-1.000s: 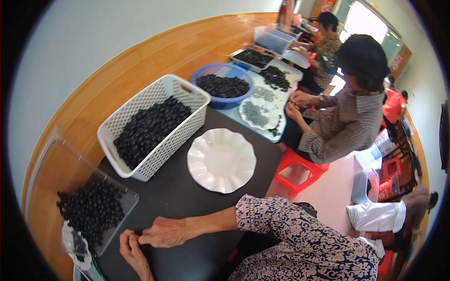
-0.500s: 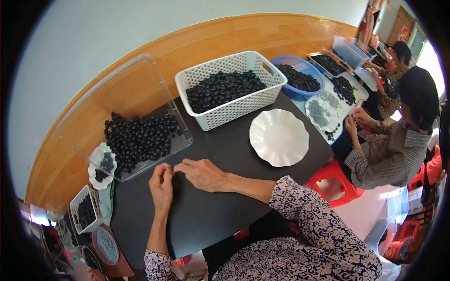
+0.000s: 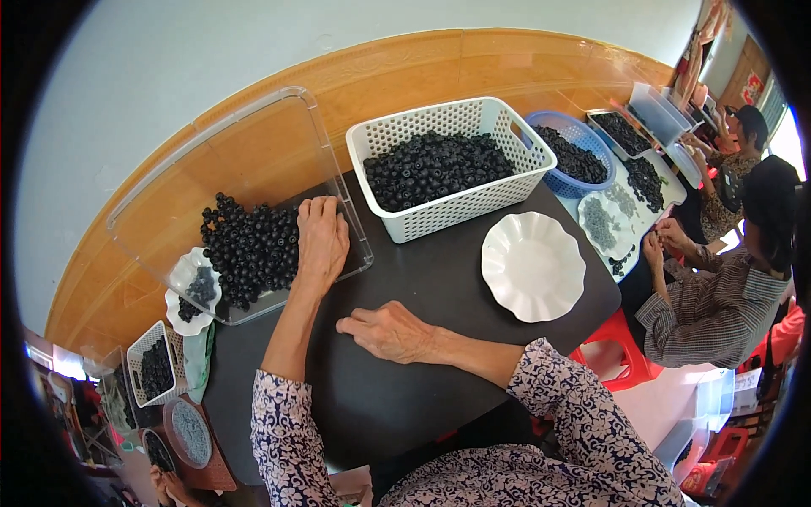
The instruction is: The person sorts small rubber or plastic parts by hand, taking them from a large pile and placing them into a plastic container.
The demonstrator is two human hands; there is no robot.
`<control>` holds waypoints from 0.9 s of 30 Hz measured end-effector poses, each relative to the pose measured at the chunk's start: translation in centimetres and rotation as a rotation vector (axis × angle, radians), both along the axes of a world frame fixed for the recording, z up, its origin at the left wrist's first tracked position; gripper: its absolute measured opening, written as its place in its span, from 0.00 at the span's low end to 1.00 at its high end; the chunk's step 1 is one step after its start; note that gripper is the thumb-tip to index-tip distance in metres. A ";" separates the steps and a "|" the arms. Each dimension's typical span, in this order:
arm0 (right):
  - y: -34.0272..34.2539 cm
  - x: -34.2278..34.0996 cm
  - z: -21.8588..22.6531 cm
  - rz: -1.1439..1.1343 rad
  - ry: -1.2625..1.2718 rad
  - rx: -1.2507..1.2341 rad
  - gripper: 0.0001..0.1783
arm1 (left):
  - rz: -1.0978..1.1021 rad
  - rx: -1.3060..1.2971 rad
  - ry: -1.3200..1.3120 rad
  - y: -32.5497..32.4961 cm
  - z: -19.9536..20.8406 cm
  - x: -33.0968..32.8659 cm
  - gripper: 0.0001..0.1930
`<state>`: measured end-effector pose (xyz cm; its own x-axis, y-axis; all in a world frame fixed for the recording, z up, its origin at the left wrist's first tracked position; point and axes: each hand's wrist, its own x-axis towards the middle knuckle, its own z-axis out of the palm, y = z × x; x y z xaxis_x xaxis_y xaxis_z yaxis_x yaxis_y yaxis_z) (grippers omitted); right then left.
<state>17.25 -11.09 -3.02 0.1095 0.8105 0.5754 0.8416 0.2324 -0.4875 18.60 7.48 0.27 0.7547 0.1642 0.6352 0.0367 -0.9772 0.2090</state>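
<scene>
My left hand reaches into a clear plastic bin, beside a heap of small round black parts with holes. Its fingers are bent down and close together, with the tips partly hidden, so what they hold cannot be made out. Over the dark tabletop rests my right hand, its thumb and fingers closed in a pinch toward the left. Anything between them is too small to see. Right of it lies a white scalloped plate with nothing on it.
A white perforated basket full of black parts stands behind the hands. A white scalloped dish and a small basket are at left. On the right are a blue basket, a red stool and a seated person.
My left hand has left my right hand and moved up and forward into the clear bin. The right hand stays over the table. The whole view has shifted slightly.
</scene>
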 end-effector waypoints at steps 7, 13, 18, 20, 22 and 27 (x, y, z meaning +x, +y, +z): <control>-0.3 0.1 0.0 -0.003 -0.022 -0.090 0.11 | 0.175 0.017 0.143 1.2 -1.5 2.5 0.06; -0.1 0.0 -0.1 -0.001 -0.021 -0.018 0.14 | 0.175 0.035 0.167 1.9 -2.3 2.0 0.08; -0.3 0.2 0.4 0.000 -0.007 -0.031 0.12 | 0.076 0.010 0.185 0.9 -1.6 0.2 0.09; -0.3 0.3 0.6 0.014 0.027 -0.031 0.10 | 0.047 -0.049 0.213 0.1 -1.4 -0.9 0.09; -0.2 0.3 0.7 0.004 0.022 -0.030 0.10 | 0.033 -0.057 0.190 -0.5 -1.2 -2.3 0.08; -0.4 0.4 0.5 -0.002 0.026 -0.005 0.09 | -0.037 -0.018 0.146 -1.9 -1.3 -4.6 0.08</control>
